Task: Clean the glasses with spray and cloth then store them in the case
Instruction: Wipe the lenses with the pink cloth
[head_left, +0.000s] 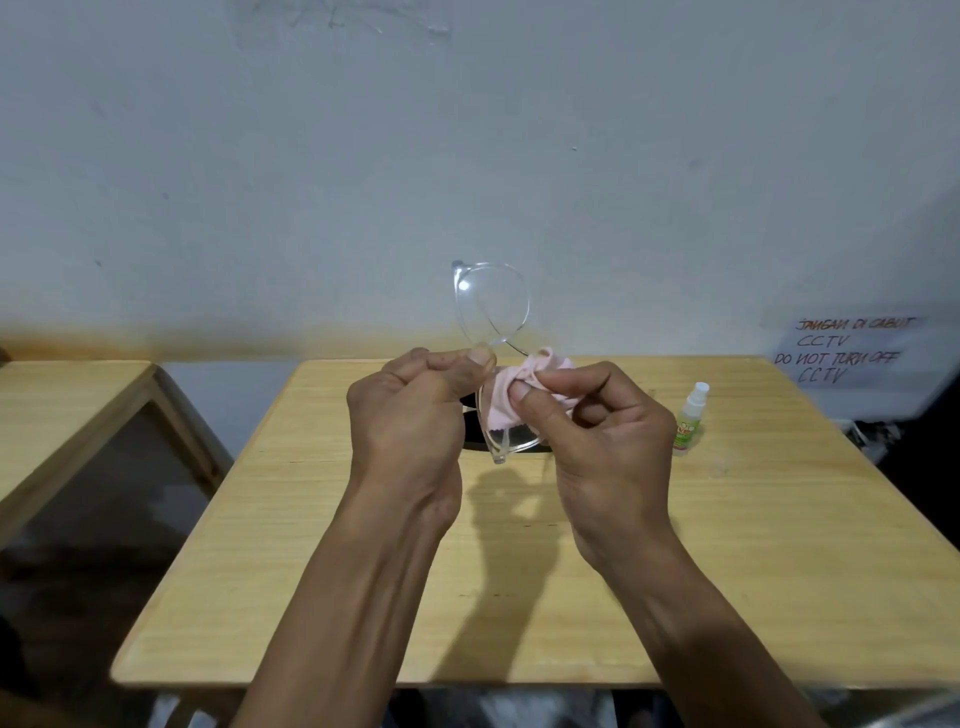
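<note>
The left hand (410, 410) pinches the glasses (491, 306) at the bridge between thumb and curled fingers, holding them on end above the table (322, 571), one clear lens up against the wall (467, 156) and the other down near the tabletop. The frame is clear plastic; the upper lens catches a small bright glint, and a folded temple shows through it as a thin curved line.

The right hand (608, 441) pinches a pink cloth (511, 389) between thumb and forefinger, pressed onto the lower lens. The cloth bunches above the fingers and hangs down over the lens, its zigzag edge showing inside the rim. The two hands are just beside each other, thumbs almost meeting at the bridge.

Behind the hands, on the table, lies a dark thing (475, 431), mostly hidden by the left hand and the lower lens; whether it is the case cannot be told. To the right, well apart from the hands, a small spray bottle (690, 420) stands upright on the table, white cap on, green label.

The table is pale wood, with the hands' shadow falling on it near the person. A second table (67, 415) of the same wood stands to the left. On the far right a paper sign (852, 348) with handwritten words about CCTV hangs on the wall.
</note>
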